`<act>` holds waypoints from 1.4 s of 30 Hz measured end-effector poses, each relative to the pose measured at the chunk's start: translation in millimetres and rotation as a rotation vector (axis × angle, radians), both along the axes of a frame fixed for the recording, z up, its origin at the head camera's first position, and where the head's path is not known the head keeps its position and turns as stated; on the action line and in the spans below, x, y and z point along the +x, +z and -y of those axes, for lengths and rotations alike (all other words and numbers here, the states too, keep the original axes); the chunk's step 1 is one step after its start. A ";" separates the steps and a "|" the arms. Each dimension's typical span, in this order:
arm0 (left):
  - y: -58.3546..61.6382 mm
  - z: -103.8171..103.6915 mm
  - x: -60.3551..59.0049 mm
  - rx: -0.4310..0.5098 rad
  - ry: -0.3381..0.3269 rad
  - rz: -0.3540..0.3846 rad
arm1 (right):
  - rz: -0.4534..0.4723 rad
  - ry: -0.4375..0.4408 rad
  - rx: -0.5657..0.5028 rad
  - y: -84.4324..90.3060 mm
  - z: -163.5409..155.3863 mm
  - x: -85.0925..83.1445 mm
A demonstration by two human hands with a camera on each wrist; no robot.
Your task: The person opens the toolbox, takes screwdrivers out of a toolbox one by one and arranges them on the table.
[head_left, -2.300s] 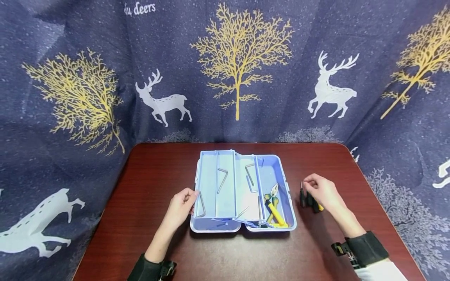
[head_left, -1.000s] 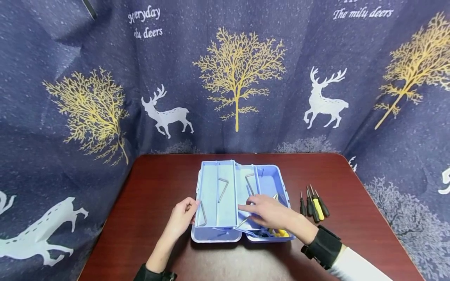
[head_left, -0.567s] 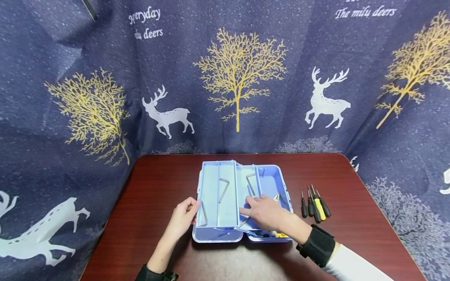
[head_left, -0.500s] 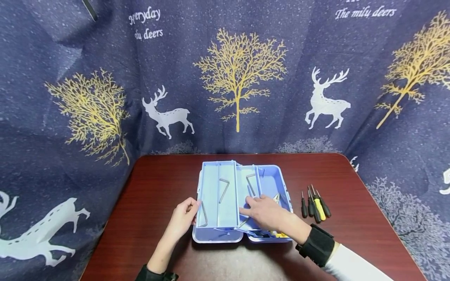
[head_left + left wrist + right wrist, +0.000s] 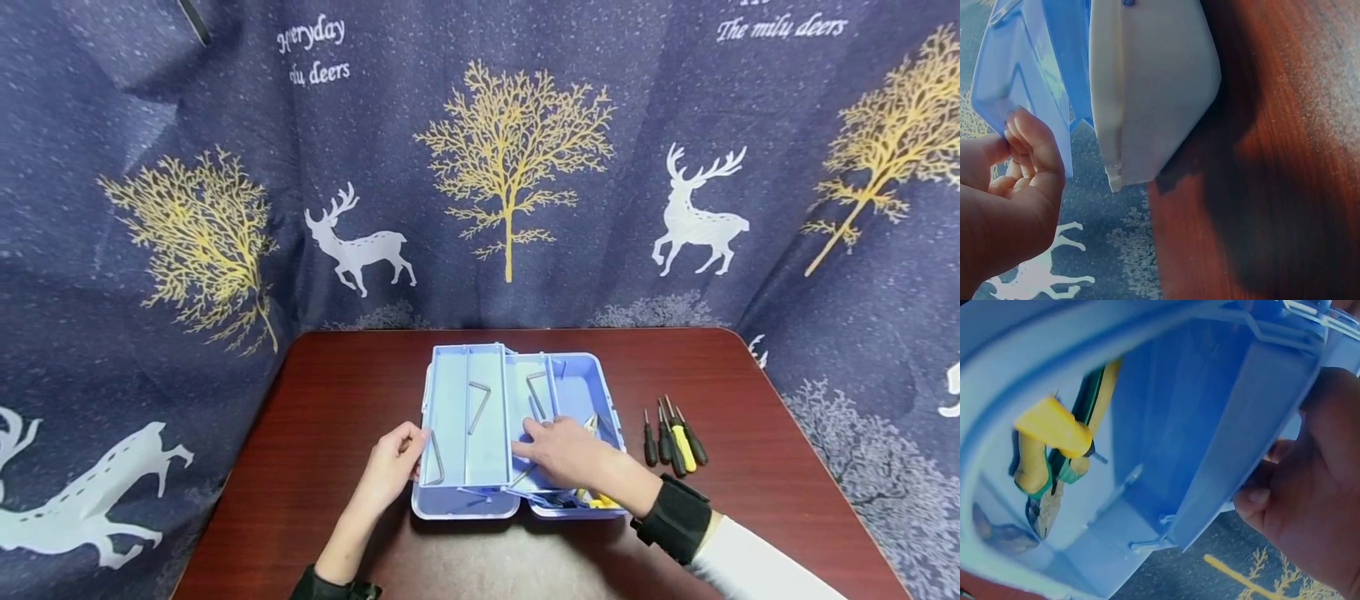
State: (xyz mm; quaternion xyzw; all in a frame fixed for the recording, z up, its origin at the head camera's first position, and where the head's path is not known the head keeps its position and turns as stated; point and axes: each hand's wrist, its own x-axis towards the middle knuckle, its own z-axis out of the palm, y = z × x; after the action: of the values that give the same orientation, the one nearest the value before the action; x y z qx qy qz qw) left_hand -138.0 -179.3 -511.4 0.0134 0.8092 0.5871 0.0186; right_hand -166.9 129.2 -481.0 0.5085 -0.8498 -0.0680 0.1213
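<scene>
Much of the blue toolbox floor is hidden beneath the right hand, and only the jaw tips and yellow handle ends of the pliers can be made out in the head view; in the right wrist view the pliers are seen lying in the bottom of the box. The left wrist view is filled by the underside of the box, so the contents cannot be read there.

One toolbox is counted, standing at the middle of the dark red surface, with its fold-out tray swung out toward 9 o'clock. Three bent hex keys are visible: one in the middle of the tray, one at the tray's left edge, one in the inner tray; a fourth may lie under the right hand, but this is hard to tell. Four screwdrivers lie side by side on the surface at 3 o'clock of the box, well apart from both hands, one of them yellow.

The left hand is curled round the left edge of the tray, its grip narrow on the rim. The right hand is closed on the inner tray wall, fingers wrapped round it in the right wrist view.

A deer-and-tree patterned curtain is hung behind the surface at 12 o'clock.
</scene>
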 end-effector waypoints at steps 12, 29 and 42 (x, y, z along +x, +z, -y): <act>3.1 -1.3 -1.6 -0.013 -0.013 -0.019 | -0.068 -0.016 0.032 -4.2 0.3 -4.0; 1.5 -0.9 -1.1 -0.003 -0.002 -0.016 | -0.009 -0.062 -0.023 -1.1 1.1 1.1; 1.1 -2.6 1.3 -0.009 -0.001 -0.009 | 0.254 -0.138 -0.243 -6.3 -2.8 -3.0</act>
State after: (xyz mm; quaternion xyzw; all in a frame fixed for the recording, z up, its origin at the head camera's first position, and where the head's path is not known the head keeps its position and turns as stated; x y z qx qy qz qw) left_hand -136.8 -176.7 -510.3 0.0165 0.8119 0.5834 0.0151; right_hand -169.9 132.0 -487.3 0.4353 -0.8930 0.0918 0.0686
